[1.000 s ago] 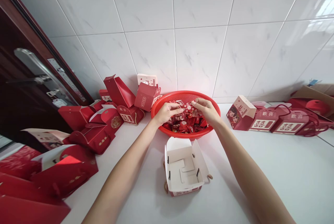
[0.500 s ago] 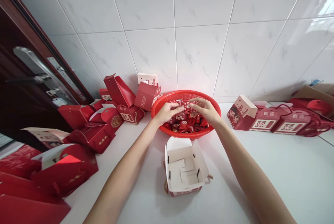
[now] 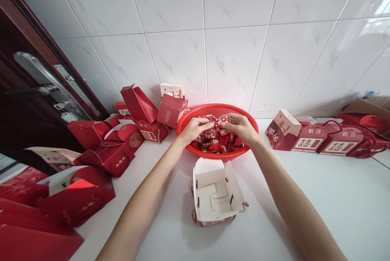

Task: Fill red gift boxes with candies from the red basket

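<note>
A round red plastic basket stands against the tiled wall, filled with several red wrapped candies. My left hand and my right hand are raised over it, both pinching a small bunch of red wrapped candies between the fingertips. Just in front of the basket an open gift box with a white inside and spread flaps sits on the white counter, nothing in it.
A heap of red gift boxes, some open, lies to the left; more red cartons fill the near left corner. Closed gift boxes with handles line the right wall. A dark door with a metal handle is at left.
Both hands have lifted a little out of the basket and drawn together, with a few candies now held up between the fingers.
</note>
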The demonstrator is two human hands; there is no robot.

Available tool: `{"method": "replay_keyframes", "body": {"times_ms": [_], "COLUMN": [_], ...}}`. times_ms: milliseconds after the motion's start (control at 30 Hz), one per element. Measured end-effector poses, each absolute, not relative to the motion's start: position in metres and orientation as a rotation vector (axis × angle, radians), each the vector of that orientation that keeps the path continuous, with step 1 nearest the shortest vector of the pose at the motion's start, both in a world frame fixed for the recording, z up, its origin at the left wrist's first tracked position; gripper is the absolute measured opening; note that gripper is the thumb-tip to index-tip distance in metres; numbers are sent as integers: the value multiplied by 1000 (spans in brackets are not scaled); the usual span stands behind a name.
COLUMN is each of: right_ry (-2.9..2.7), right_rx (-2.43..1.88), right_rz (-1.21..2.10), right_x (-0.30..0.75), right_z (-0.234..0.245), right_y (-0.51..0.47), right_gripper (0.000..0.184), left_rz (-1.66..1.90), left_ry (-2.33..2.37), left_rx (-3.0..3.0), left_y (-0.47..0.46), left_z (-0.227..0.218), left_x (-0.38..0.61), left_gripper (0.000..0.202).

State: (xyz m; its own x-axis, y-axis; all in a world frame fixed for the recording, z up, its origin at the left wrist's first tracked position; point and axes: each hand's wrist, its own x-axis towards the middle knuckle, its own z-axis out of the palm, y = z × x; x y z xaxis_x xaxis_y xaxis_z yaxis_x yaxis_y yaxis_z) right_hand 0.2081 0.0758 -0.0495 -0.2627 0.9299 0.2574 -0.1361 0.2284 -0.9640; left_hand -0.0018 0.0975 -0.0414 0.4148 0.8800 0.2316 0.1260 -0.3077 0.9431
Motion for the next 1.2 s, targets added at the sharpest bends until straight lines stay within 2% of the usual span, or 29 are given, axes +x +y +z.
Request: {"method": "replay_keyframes", "body": {"times_ms": [200, 333, 500, 667, 933, 1100, 1200], "right_ry": [-1317, -1381, -1409, -1413, -1427, -1530, -1554], "right_rx": [-862, -930, -959, -977, -1066, -1083, -1103], "right_rz": [1122, 1091, 1072, 1071, 1018, 1031, 1026], "right_x": [210, 209, 209, 209, 210, 207, 206], "right_z": [-51, -49, -51, -55, -57, -56, -56], "right_y": [78, 75, 77, 81, 80, 80, 80], "right_gripper": [29, 27, 19, 20, 20, 23, 28], "left_rz": [1141, 1156, 986, 772, 663, 807, 858], "left_ry": [1073, 1243, 1378, 1433, 1354, 1219, 1091], "left_rx": [1605, 1663, 1852, 2014, 2080, 1968, 1888], "left_y": [112, 124, 144, 156, 160, 155, 148], "left_z": [-56, -59, -56, -59, -67, -62, -57], "left_x": [-7, -8, -2, 3, 0, -4, -4], "left_gripper": [27, 23, 16, 11, 35, 20, 25]}}
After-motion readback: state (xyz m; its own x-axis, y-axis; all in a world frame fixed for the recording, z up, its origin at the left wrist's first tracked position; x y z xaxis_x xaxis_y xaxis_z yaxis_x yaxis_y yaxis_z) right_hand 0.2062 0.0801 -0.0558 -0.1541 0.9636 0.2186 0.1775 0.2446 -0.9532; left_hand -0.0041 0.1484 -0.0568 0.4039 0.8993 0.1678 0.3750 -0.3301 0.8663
